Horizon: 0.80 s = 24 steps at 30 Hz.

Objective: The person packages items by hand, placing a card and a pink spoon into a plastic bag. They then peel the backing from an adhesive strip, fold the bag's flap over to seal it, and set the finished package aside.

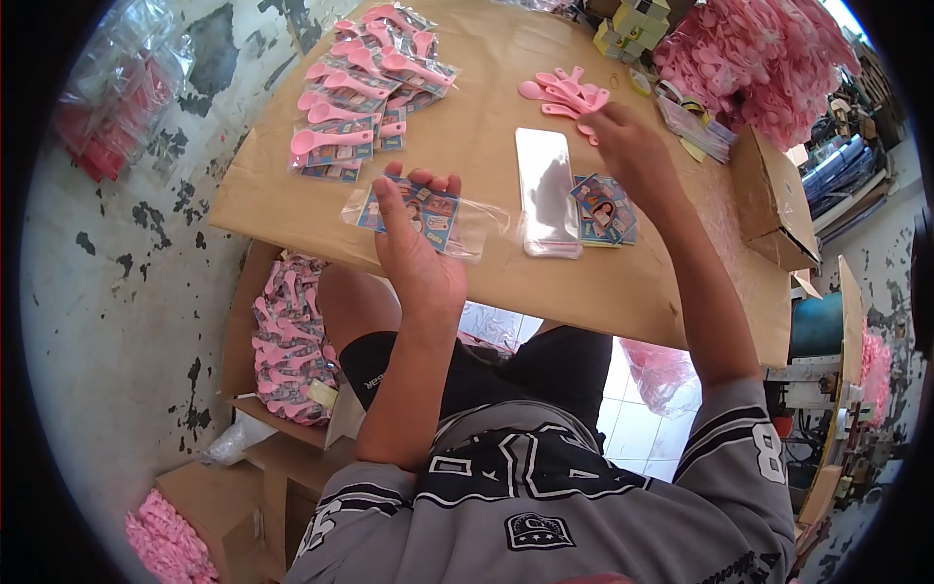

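Observation:
My left hand point(416, 234) is closed around a clear plastic bag point(477, 226) holding a blue printed card point(438, 219), above the table's front edge. At the far right, my right hand point(623, 136) is at a small pile of pink plastic spoons point(564, 90). Its fingers are drawn together at the spoon handles, and the fingertips are partly hidden. A stack of clear bags point(548, 185) lies between the hands. Beside it, under my right forearm, sits a stack of printed cards point(605, 209). Packed spoons with cards point(336, 136) are heaped at the back left.
The brown-covered table point(477, 88) carries a large heap of pink spoons point(759, 58) at the back right, near small yellow boxes point(632, 27). A cardboard box point(773, 200) stands on the right edge. Below left, another carton holds packed spoons point(292, 341).

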Motion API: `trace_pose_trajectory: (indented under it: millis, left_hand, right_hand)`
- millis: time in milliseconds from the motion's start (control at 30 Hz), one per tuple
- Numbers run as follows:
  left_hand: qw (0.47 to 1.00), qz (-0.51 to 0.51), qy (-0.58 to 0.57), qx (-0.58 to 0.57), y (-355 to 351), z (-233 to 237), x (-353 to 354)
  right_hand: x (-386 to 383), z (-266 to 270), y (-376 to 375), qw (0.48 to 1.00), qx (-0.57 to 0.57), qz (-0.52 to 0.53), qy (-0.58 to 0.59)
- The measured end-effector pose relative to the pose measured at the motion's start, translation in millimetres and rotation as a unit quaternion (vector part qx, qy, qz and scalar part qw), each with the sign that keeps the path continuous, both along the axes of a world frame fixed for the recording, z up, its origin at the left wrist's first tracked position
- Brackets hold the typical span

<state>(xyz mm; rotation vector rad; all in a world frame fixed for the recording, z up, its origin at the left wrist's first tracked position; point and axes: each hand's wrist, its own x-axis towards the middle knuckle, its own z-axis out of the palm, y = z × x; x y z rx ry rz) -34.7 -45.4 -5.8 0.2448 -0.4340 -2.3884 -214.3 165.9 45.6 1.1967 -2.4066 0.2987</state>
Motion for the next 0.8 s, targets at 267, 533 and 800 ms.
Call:
trace_pose_trajectory:
  millis: [267,533,800]
  left_hand:
    - [0.998,0.05,0.022,0.007,-15,-1,-7]
    - [0.998,-0.008,0.055,-0.039,12,-2,-16]
    - [0.986,-0.163,0.032,-0.003,45,5,-12]
  right_hand:
    - [107,12,24,0.822,-0.464,-0.042,-0.327]
    - [162,-36,8,0.625,-0.58,-0.048,-0.521]
    - [172,-38,-7,0.621,-0.54,0.032,-0.568]
